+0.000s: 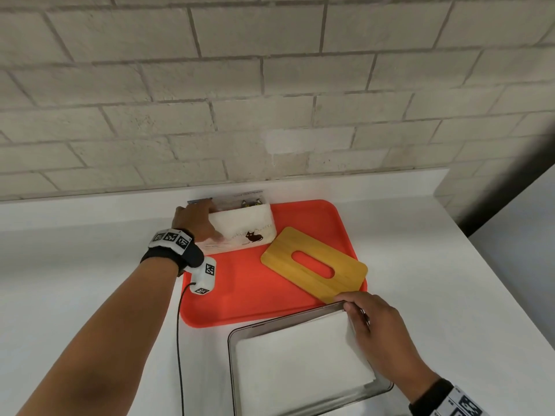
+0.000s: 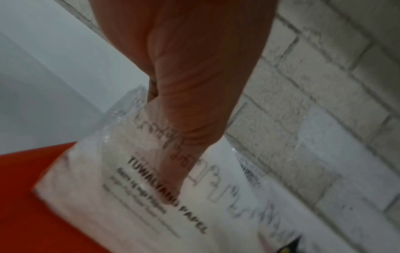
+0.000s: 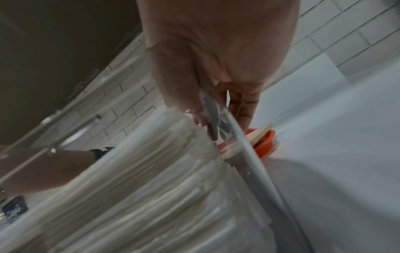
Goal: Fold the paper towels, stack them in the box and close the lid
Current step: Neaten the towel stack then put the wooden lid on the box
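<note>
A plastic-wrapped pack of white paper towels with a black cat print lies at the far left corner of the red tray. My left hand grips the pack's left end. In the left wrist view the thumb shows through the pack's clear printed wrap. A bamboo lid with an oval slot lies flat on the tray's right side. Nearer me, a shallow metal container holds a stack of flat white towels. My right hand pinches its far right rim, thumb inside against the stack, fingers outside.
Everything rests on a white counter against a pale brick wall. The counter's right edge runs diagonally, with a dark gap beyond it. A black cable hangs from the left wrist camera across the counter.
</note>
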{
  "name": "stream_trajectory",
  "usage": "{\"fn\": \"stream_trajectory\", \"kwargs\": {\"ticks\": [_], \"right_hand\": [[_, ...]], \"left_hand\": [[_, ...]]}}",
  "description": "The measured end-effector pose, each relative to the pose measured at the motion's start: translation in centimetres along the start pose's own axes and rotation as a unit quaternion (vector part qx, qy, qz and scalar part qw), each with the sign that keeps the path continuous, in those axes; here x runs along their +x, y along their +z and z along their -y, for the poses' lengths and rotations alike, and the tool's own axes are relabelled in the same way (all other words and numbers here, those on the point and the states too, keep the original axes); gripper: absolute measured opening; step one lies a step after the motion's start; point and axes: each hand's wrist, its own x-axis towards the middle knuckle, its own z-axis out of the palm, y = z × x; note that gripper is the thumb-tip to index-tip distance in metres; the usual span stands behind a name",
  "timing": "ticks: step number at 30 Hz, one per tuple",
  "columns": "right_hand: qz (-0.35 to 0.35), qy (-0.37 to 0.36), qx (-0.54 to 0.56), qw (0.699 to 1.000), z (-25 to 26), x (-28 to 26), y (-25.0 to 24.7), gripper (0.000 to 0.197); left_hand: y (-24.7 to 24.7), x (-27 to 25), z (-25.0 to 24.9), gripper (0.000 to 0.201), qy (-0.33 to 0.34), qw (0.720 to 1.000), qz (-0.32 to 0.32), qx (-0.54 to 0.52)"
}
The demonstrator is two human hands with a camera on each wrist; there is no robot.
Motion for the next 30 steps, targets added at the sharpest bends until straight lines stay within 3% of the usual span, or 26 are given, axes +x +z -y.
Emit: {"fn": "stream_trajectory", "kwargs": {"ticks": [6,10,12,15,19,21,24,27,30], "right_hand": [[0.005,-0.008,-0.021,1.000,0.2,0.1,-0.2,0.029],[0.043,0.002,-0.025,0.999,1.3,0.4,-1.4,0.025],[0.024,0.012,-0.018,0.999,2.3,0.7,-2.6,0.031],[0.019,0.043,0.101,0.994,4.8,1.4,-4.9,0.040],[0.146,0.040,0.279,0.948,7.9,1.8,-6.0,0.101],[0.216,0.032,0.364,0.905,8.7,1.8,-6.1,0.114],[0.256,0.038,0.387,0.885,9.3,1.3,-7.1,0.088],[0.272,0.048,0.356,0.893,8.5,0.3,-7.2,0.035],[0.250,0.071,0.326,0.909,6.8,-0.6,-6.3,0.019]], "left_hand": [[-4.5,-3.6,-0.6,0.061,-0.011,0.982,-0.056,-0.180],[-8.8,-8.3,-1.3,0.048,-0.002,0.935,-0.108,-0.338],[-10.6,-11.4,-2.0,0.045,0.018,0.908,-0.120,-0.400],[-12.8,-16.6,-3.5,0.042,0.057,0.876,-0.120,-0.464],[-13.0,-22.8,-5.4,0.037,0.105,0.839,-0.066,-0.529],[-11.4,-24.9,-6.0,0.043,0.116,0.826,-0.037,-0.551],[-7.1,-27.2,-6.9,0.042,0.078,0.795,-0.018,-0.601],[-2.0,-28.7,-7.9,0.037,0.037,0.770,0.004,-0.637],[1.7,-30.2,-8.5,0.035,0.007,0.802,0.030,-0.597]]}}
